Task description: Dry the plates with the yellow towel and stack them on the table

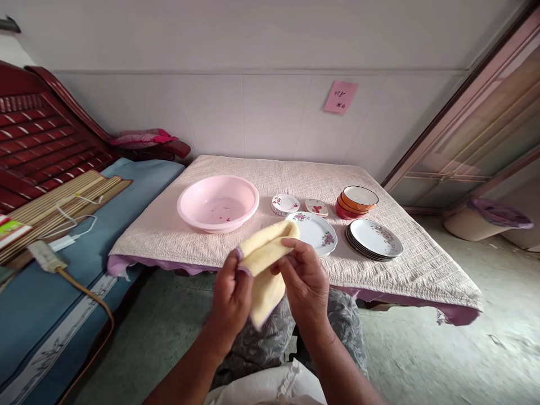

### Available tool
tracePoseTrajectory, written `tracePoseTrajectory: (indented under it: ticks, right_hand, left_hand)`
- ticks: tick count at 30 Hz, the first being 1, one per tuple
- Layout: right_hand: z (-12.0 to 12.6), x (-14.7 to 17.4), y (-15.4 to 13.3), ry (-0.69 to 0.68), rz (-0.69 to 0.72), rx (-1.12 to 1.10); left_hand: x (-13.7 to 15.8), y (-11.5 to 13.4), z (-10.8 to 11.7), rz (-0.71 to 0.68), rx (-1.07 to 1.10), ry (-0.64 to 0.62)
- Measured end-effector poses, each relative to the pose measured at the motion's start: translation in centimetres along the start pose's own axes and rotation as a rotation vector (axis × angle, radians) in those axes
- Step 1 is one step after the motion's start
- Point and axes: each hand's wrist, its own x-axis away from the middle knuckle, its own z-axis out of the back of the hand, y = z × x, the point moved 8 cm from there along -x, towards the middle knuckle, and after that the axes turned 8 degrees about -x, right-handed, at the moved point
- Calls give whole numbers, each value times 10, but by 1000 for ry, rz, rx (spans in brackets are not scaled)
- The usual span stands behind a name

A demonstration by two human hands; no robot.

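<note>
A yellow cloth (265,256) with purple edging is held up in front of me, partly folded, its lower end hanging down over my knees. My left hand (233,292) pinches its left edge, and my right hand (304,278) grips its right side with bent fingers. Just behind the cloth lies a large white plate (314,229) with purple flowers, partly covered from view. To the left stands a pink basin (202,209) with small red marks at its bottom.
Small floral plates (285,203), a squarish dish (316,207), stacked orange bowls (358,201) and a stack of floral plates (375,239) stand on the quilted tablecloth (405,281). A blue-cushioned bench (147,174) is at left, a waste bin (472,222) at right.
</note>
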Motion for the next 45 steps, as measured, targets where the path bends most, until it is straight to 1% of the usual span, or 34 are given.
tracePoseTrajectory:
  ticks: [3, 5, 6, 8, 10, 11, 13, 15, 17, 18, 21, 22, 23, 25, 27, 29, 32, 34, 36, 37, 39, 42, 45]
  right_hand:
    - [11, -7, 1, 40, 10, -24]
    - [19, -13, 8, 52, -28, -27]
    - [20, -15, 15, 25, -66, -34]
    - [14, -15, 29, -91, -159, -74]
    - [3, -9, 41, -213, -265, -134]
    - [-1, -4, 47, -249, -326, -166]
    - [-8, 8, 59, -269, -463, -227]
    - [-11, 18, 69, -238, -568, -284]
    - [-12, 22, 76, -204, -604, -329]
    - [-13, 23, 80, -192, -611, -346]
    - [-11, 22, 96, -136, -649, -378]
    - [-9, 22, 102, -110, -664, -378]
    - [-7, 21, 109, -84, -676, -373]
    - [-3, 17, 119, -53, -682, -353]
    - [1, 11, 127, -35, -675, -331]
    - [4, 0, 132, -23, -670, -324]
    - [9, -24, 137, -20, -630, -318]
    - [17, -45, 140, -10, -532, -219]
    - [32, -61, 146, 41, -403, -30]
    - [42, -66, 151, 80, -345, 87]
    - [57, -65, 170, 120, -334, 169]
    - [69, -53, 195, 62, -290, 342]
    - [71, -40, 207, -2, -219, 488]
  left_hand:
    - [-11, -9, 16, 127, 215, 59]
    - [-16, -13, 26, 206, 330, 122]
    - [-17, -14, 30, 244, 368, 150]
    - [-19, -18, 35, 305, 405, 186]
    - [-21, -23, 36, 346, 410, 185]
    - [-22, -26, 36, 363, 408, 173]
    - [-25, -32, 34, 381, 398, 132]
    - [-27, -40, 32, 389, 394, 86]
    - [-26, -53, 25, 435, 417, 10]
    - [-22, -61, 20, 487, 445, -53]
    - [1, -84, -2, 680, 541, -295]
    - [8, -88, -7, 710, 560, -348]
    - [14, -91, -10, 723, 566, -375]
    - [17, -97, -10, 718, 540, -348]
    - [11, -103, -10, 701, 474, -274]
    - [-4, -110, -11, 651, 384, -218]
    - [-40, -120, -23, 502, 244, -214]
    - [-68, -130, -32, 389, 123, -191]
    - [-91, -143, -40, 287, -63, -136]
    - [-99, -153, -45, 276, -102, -117]
    - [-108, -175, -54, 286, -162, -96]
    - [-110, -204, -61, 299, -221, -93]
    - [-108, -219, -59, 290, -273, -65]
